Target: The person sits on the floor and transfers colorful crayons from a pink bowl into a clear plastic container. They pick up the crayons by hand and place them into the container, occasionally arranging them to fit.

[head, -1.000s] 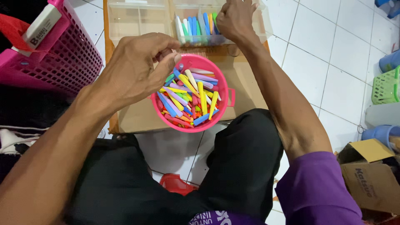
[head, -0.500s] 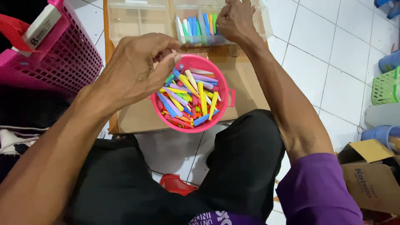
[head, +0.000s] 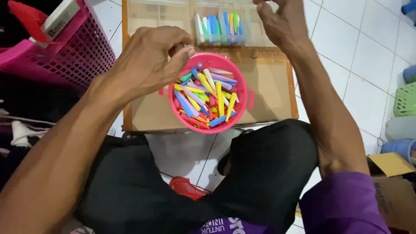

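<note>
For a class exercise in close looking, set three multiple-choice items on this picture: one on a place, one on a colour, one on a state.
1. Where does the round bowl stand?
A. on a flat cardboard sheet
B. inside the basket
C. on the person's lap

2. What colour is the basket at the upper left?
A. green
B. pink
C. white

3. How full is the bowl?
A. empty
B. one piece in it
C. heaped with coloured sticks

Answers: 1 A, brown cardboard shows all round the bowl. 2 B, its mesh wall is pink. 3 C, many sticks of several colours fill it, under the left hand.
</note>
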